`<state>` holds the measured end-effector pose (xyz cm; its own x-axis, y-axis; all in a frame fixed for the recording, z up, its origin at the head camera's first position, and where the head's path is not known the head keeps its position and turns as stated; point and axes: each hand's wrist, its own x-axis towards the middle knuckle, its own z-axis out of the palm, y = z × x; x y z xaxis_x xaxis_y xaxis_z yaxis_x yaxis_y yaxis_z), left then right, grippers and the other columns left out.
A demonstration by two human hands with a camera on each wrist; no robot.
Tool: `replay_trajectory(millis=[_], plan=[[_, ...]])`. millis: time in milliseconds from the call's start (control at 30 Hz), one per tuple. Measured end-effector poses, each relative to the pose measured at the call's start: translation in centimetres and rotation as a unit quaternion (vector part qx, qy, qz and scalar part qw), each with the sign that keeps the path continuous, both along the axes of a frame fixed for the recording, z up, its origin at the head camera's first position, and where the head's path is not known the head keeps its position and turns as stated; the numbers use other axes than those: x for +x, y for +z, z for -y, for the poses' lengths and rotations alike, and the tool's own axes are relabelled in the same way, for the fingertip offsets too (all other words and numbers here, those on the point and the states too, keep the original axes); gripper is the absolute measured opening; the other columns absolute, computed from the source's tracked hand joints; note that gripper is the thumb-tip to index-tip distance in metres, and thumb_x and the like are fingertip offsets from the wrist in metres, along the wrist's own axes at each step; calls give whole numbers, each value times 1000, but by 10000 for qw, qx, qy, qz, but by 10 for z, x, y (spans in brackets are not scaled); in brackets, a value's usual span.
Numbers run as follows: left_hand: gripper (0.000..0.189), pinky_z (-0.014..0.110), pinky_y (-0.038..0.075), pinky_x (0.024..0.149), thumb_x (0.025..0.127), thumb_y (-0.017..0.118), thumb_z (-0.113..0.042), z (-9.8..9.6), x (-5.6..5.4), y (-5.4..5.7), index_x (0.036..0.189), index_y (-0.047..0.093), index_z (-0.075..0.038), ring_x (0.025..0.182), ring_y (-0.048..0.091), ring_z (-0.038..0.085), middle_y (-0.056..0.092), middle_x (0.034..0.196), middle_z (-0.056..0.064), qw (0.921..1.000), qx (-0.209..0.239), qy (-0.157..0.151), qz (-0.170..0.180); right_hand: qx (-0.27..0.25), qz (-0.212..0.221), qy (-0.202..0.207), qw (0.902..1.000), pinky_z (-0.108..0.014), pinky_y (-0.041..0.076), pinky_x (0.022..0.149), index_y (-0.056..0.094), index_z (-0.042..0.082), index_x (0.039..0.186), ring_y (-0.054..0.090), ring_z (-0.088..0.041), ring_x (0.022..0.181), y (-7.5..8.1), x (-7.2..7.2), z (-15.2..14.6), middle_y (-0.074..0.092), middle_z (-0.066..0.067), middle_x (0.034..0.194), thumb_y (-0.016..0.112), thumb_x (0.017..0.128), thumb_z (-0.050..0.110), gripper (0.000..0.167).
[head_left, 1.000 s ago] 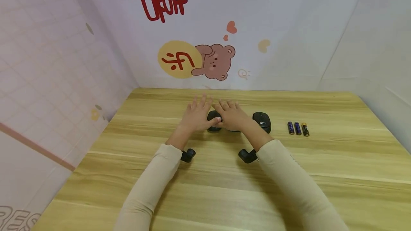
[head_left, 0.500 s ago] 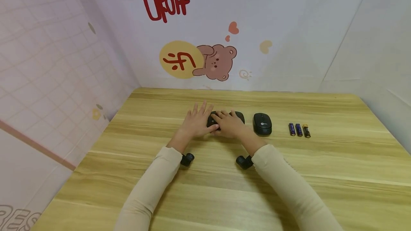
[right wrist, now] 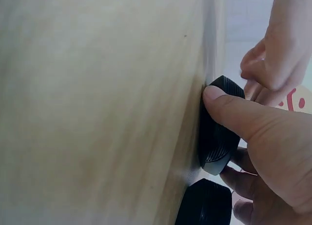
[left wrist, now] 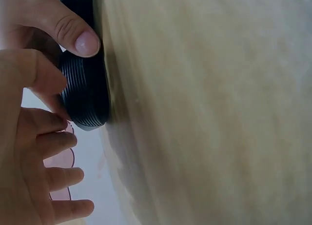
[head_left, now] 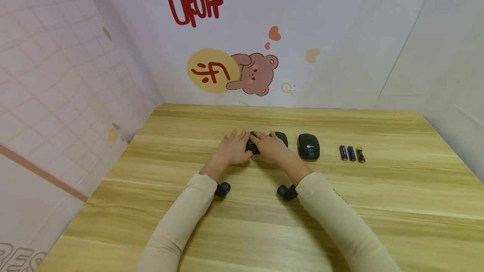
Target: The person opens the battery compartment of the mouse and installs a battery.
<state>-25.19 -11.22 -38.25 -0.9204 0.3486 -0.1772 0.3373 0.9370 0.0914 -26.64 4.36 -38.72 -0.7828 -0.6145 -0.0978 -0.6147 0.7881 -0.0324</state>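
Note:
In the head view, my right hand (head_left: 271,148) lies over the left black computer mouse (head_left: 252,142). The right wrist view shows its thumb (right wrist: 222,100) on the near edge of that mouse (right wrist: 219,130) and its fingers bent around behind. My left hand (head_left: 232,150) is at the left side of the same mouse. In the left wrist view, the left thumb (left wrist: 48,76) meets the upper side of the mouse (left wrist: 85,91), while the other fingers spread out beside it. A middle black mouse (head_left: 280,136) is partly hidden behind the right hand.
Further right lies another black mouse (head_left: 309,146). Beyond it, two purple batteries (head_left: 343,153) and a black-and-gold battery (head_left: 360,154) lie side by side. A printed white cloth (head_left: 340,32) rises behind the wooden table (head_left: 245,230).
My right hand has come down and nearer, onto the left mouse, uncovering more of the right mouse. My left hand's spread fingers have drawn closer together against the left mouse.

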Motion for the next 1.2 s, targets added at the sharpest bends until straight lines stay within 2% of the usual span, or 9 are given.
replay_trajectory(millis=[200,333,533,633,800,933,1067,1200], plan=[[73,53,18,110,91,54,-40,-2,0,2,148,20,-11,138,14,28,23,151,4,9999,-110,-27,31,-255,72,89,9996,-53,16,110,32,7,144,31,-26,132,-2,-6,-4,31,-14,146,65,85,41,76],[74,54,21,108,88,58,-37,-2,0,3,148,22,-10,137,20,27,27,149,4,9997,-172,-141,-125,-696,179,128,9973,-51,16,111,35,6,143,39,-26,127,1,-8,-8,38,-13,142,65,85,38,73],[62,53,29,105,88,61,-28,-2,0,7,142,37,-9,129,37,26,44,139,7,9978,-95,-295,-592,-1278,369,220,9909,-50,18,111,41,5,139,48,-27,119,10,-8,-14,47,-11,135,66,86,35,66],[51,52,33,103,88,61,-21,-2,-1,8,136,46,-9,120,48,24,54,129,8,9958,-50,-325,-859,-1371,246,356,9896,-50,21,110,47,4,135,54,-27,113,13,-8,-15,53,-11,130,65,87,32,59],[34,53,25,107,90,59,-18,-1,-3,11,123,56,-9,105,59,22,63,114,6,9910,-144,-318,-1294,-1508,-138,374,9878,-47,23,110,56,2,127,62,-27,98,23,-6,-15,63,-12,114,64,89,24,45],[29,52,21,109,90,58,-18,0,-3,17,118,59,-9,97,63,22,66,107,5,9884,-121,-343,-1478,-1599,-135,323,9865,-46,22,110,55,1,127,64,-25,94,31,-5,-16,64,-13,111,60,91,22,42],[33,52,24,108,89,62,-20,2,-1,23,120,59,-7,94,64,21,68,102,5,9871,197,-434,-1530,-1914,80,280,9811,-45,21,111,55,1,127,63,-25,97,38,-2,-21,65,-12,109,58,92,23,42],[37,52,26,107,89,63,-22,3,3,28,121,58,-5,83,66,21,69,93,6,9843,942,-495,-1406,-2451,362,126,9687,-43,41,99,55,3,127,61,-27,100,42,0,-28,63,-13,112,56,93,25,41]])
